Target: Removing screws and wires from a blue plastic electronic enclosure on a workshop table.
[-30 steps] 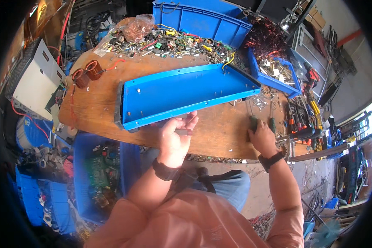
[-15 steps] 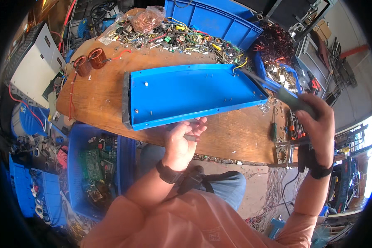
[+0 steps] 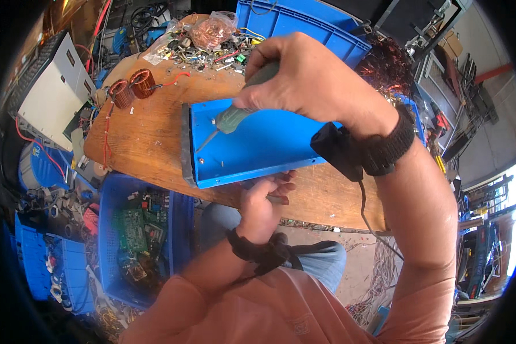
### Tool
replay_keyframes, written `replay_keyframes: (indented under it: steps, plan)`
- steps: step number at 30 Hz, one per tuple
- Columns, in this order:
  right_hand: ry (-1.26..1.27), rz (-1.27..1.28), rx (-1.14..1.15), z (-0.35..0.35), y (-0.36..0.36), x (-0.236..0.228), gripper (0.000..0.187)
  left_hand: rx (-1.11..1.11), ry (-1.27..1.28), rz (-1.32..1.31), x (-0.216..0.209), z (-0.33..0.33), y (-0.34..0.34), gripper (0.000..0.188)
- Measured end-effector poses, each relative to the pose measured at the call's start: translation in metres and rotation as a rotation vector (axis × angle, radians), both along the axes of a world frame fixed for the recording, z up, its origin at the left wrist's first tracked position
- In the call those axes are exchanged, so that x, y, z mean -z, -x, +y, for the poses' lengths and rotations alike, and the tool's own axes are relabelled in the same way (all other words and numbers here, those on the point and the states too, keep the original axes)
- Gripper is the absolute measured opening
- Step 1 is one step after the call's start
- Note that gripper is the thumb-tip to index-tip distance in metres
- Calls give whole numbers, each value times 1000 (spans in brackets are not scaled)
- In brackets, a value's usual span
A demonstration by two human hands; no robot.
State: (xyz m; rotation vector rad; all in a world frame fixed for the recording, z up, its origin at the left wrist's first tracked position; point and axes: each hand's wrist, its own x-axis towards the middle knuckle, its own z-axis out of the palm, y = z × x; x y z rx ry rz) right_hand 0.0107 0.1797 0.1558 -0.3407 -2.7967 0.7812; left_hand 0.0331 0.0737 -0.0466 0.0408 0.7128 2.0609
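A shallow blue metal casing [image 3: 258, 137] with a raised rim and a dark strip along its left end lies on the wooden table. My right hand [image 3: 309, 80] is closed round the green handle of a screwdriver [image 3: 233, 117]. The screwdriver slants down to the left, its tip inside the casing near the left end, close to a small post. Whether the tip touches anything is unclear. Palm up at the casing's near edge, my left hand [image 3: 262, 203] has its fingers curled round a greyish thing that I cannot make out. My right forearm covers the casing's right end.
Two copper coils [image 3: 131, 90] with red leads stand at the table's left. Behind the casing lie scrap parts [image 3: 189, 51] and a large blue crate [image 3: 304, 23]. Below left, a blue basket [image 3: 180, 229] holds circuit boards. A cable hangs from my right wrist strap [image 3: 384, 143].
My right hand has swung the screwdriver leftward from the casing's right end over to its left end. The casing and my left hand have shifted slightly right and down in the picture.
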Motion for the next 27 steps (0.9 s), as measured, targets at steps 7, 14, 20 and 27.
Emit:
replay_keyframes:
  steps: [7,14,20,27]
  plan:
    - [-144,-101,-110,-11,19,-12,28,-24,-104,-40,15,4,-2,24]
    - [-237,-173,-139,-18,29,-15,27,-5,-224,-96,20,5,0,25]
    - [-291,-138,-151,-23,32,-18,26,1,-283,-92,23,6,0,24]
    - [-307,-172,-147,-29,35,-18,27,34,-208,-18,23,4,-2,24]
